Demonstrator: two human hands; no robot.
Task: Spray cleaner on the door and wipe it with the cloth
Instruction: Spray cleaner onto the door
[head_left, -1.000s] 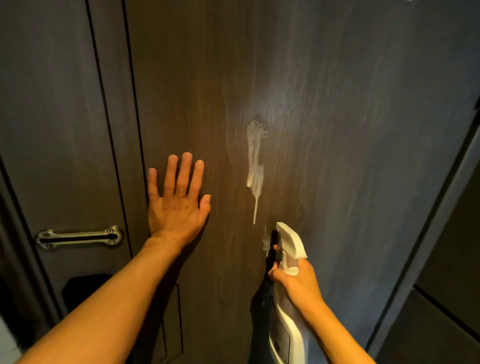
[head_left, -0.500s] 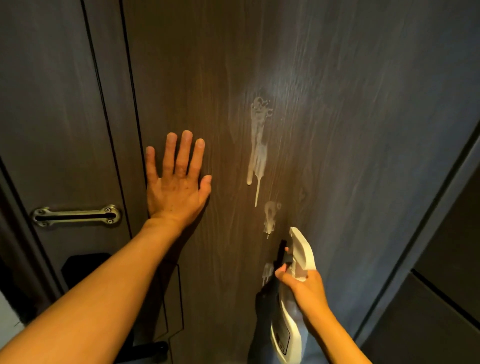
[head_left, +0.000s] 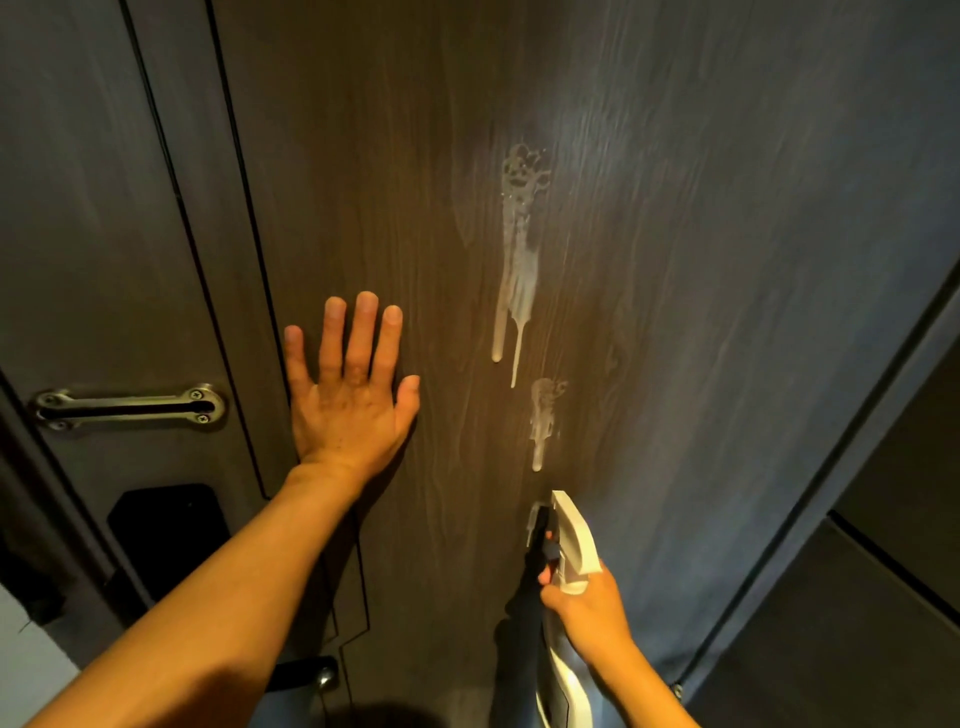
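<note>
A dark wood-grain door (head_left: 701, 260) fills the view. My left hand (head_left: 348, 395) lies flat against it with fingers spread, left of centre. My right hand (head_left: 587, 608) grips a white spray bottle (head_left: 571, 545) low on the right, its nozzle close to the door. Two patches of white foam run down the door: a long streak (head_left: 517, 260) above and a smaller blob (head_left: 543, 421) just over the nozzle. No cloth is in view.
A metal latch plate (head_left: 130, 408) sits on the frame panel at the left, with a black lock box (head_left: 166, 530) below it. A dark door handle (head_left: 311, 673) shows under my left forearm. The door's right edge (head_left: 831, 467) meets a dark wall.
A second, smaller foam patch has appeared below the first. My right hand and the bottle have dropped lower along the door. The upper streak has dripped further. My left hand stays pressed flat.
</note>
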